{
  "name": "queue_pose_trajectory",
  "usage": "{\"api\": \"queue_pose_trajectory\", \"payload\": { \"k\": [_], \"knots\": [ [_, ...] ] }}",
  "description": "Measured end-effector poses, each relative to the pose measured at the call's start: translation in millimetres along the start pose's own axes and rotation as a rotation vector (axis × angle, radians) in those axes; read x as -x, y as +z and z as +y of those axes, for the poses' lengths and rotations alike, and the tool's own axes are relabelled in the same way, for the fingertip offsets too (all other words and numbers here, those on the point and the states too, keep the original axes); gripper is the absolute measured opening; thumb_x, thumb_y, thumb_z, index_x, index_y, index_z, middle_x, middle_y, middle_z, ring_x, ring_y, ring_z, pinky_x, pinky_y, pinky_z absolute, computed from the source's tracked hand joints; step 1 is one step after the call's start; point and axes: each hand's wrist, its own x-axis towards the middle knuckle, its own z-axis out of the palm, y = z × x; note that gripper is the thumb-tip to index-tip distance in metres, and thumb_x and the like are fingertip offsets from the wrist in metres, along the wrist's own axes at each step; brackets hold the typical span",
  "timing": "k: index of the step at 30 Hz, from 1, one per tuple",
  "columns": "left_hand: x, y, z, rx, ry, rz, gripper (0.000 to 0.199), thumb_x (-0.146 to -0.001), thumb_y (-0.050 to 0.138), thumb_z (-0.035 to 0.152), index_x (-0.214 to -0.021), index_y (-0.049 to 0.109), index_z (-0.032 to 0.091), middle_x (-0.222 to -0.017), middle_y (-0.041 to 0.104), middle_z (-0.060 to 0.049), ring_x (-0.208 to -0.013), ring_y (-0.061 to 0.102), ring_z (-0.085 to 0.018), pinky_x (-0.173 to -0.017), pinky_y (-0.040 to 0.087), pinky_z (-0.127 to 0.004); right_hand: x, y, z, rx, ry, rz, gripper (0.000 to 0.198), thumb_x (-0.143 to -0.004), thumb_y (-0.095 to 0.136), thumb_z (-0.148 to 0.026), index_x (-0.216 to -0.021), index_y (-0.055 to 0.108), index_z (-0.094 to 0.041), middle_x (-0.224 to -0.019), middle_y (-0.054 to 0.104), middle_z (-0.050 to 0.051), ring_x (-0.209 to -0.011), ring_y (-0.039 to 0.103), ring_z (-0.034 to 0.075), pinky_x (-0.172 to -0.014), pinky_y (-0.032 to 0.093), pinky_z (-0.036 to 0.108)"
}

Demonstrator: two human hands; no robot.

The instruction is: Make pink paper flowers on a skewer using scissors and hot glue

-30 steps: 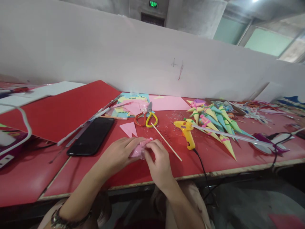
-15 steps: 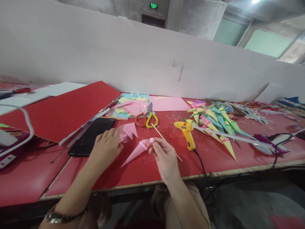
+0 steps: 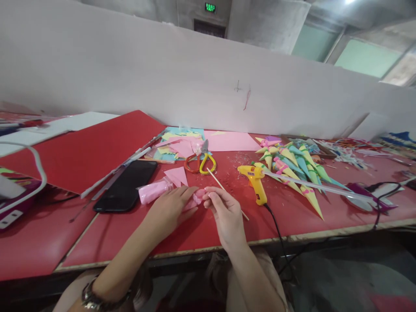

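Observation:
My left hand (image 3: 172, 209) is closed over a pink paper cone (image 3: 197, 196), its fingers covering most of it. A frilled pink trim shows at the cone's wide end. There my right hand (image 3: 225, 215) pinches a small pink piece between thumb and forefinger, mostly hidden by the fingertips. Both hands' fingertips meet close together just above the red table. Left of my left hand lies a soft pink lump in clear plastic wrap (image 3: 152, 192), with a folded pink paper piece (image 3: 177, 176) beside it.
Scissors (image 3: 207, 164) with red and yellow handles and a thin wooden stick (image 3: 227, 193) lie ahead. A yellow glue gun (image 3: 256, 182) with its cord stands to the right, near piled coloured cones (image 3: 292, 160). A black phone (image 3: 126, 186) lies left, by a red board (image 3: 87, 149).
My left hand has moved right, from the wrapped pink lump onto the pink cone, uncovering the lump. My right hand has stayed nearly in place, still pinching.

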Motion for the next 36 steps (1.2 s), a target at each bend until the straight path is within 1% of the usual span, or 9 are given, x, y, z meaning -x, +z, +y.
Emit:
{"api": "queue_pose_trajectory", "payload": {
  "k": [6,12,17,20,24,26,29,34,36],
  "knots": [
    [-1,-5,-2,0.291,-0.175,0.087,0.037,-0.083,0.040,0.035,-0.115,0.044,0.018,-0.106,0.061,-0.009,-0.093,0.058,-0.022,-0.078,0.045,-0.033,-1,-2,3,0.089,-0.041,0.028,0.015,-0.071,0.062,-0.026,-0.081,0.069,-0.017,-0.070,0.067,0.001,-0.060,0.058,0.010,-0.060,0.049,0.022],
    [-2,-18,8,0.801,-0.374,0.046,0.040,-0.084,0.035,0.039,-0.117,0.041,0.019,-0.063,0.062,0.003,-0.065,0.062,-0.015,-0.068,0.048,-0.028,1,1,2,0.088,-0.091,0.003,0.013,-0.071,0.063,-0.024,-0.082,0.069,-0.019,-0.084,0.068,0.003,-0.077,0.064,0.014,-0.076,0.051,0.029],
    [-1,-21,13,1.105,-0.448,0.013,0.031,-0.080,0.043,0.035,-0.107,0.045,0.021,-0.063,0.063,0.003,-0.066,0.064,-0.016,-0.068,0.050,-0.029,1,0,3,0.060,-0.082,-0.007,0.013,-0.073,0.060,-0.024,-0.082,0.068,-0.020,-0.084,0.069,0.002,-0.080,0.064,0.015,-0.077,0.051,0.030],
    [-1,-17,12,1.168,-0.468,0.018,0.029,-0.079,0.043,0.035,-0.104,0.046,0.020,-0.078,0.066,-0.001,-0.068,0.065,-0.017,-0.068,0.052,-0.030,2,2,1,0.101,-0.073,-0.011,0.010,-0.071,0.063,-0.021,-0.079,0.067,-0.018,-0.079,0.070,0.002,-0.077,0.065,0.015,-0.073,0.051,0.027],
    [-1,-11,10,1.092,-0.402,0.048,0.029,-0.078,0.050,0.035,-0.103,0.047,0.021,-0.102,0.062,-0.003,-0.097,0.058,-0.018,-0.086,0.045,-0.030,6,5,-4,0.093,-0.041,0.001,0.013,-0.073,0.061,-0.026,-0.080,0.065,-0.017,-0.061,0.066,-0.001,-0.053,0.062,0.011,-0.052,0.051,0.023],
    [0,-8,9,1.085,-0.380,0.021,0.031,-0.079,0.051,0.035,-0.106,0.046,0.022,-0.108,0.060,-0.002,-0.103,0.054,-0.017,-0.090,0.042,-0.029,7,6,-6,0.111,-0.064,0.022,0.015,-0.074,0.059,-0.029,-0.079,0.065,-0.016,-0.055,0.063,-0.003,-0.044,0.057,0.009,-0.044,0.047,0.020],
    [0,-6,9,1.138,-0.382,-0.015,0.033,-0.079,0.053,0.034,-0.109,0.044,0.024,-0.112,0.058,-0.001,-0.103,0.054,-0.016,-0.092,0.041,-0.029,7,6,-6,0.130,-0.101,0.051,0.013,-0.072,0.061,-0.026,-0.076,0.067,-0.016,-0.058,0.063,-0.002,-0.048,0.057,0.008,-0.048,0.048,0.019],
    [0,-7,11,1.308,-0.411,-0.041,0.035,-0.076,0.058,0.031,-0.108,0.046,0.023,-0.112,0.059,-0.002,-0.107,0.053,-0.018,-0.090,0.042,-0.027,4,4,-3,0.112,-0.081,0.088,0.016,-0.072,0.061,-0.025,-0.085,0.067,-0.017,-0.080,0.069,0.003,-0.069,0.064,0.013,-0.065,0.052,0.026],
    [0,-9,14,1.373,-0.445,-0.036,0.036,-0.076,0.058,0.031,-0.108,0.046,0.023,-0.109,0.061,-0.002,-0.103,0.056,-0.017,-0.087,0.044,-0.026,4,2,-4,0.113,-0.109,0.119,0.015,-0.074,0.059,-0.027,-0.082,0.066,-0.017,-0.080,0.069,0.003,-0.068,0.064,0.013,-0.065,0.051,0.026]
  ]
}}
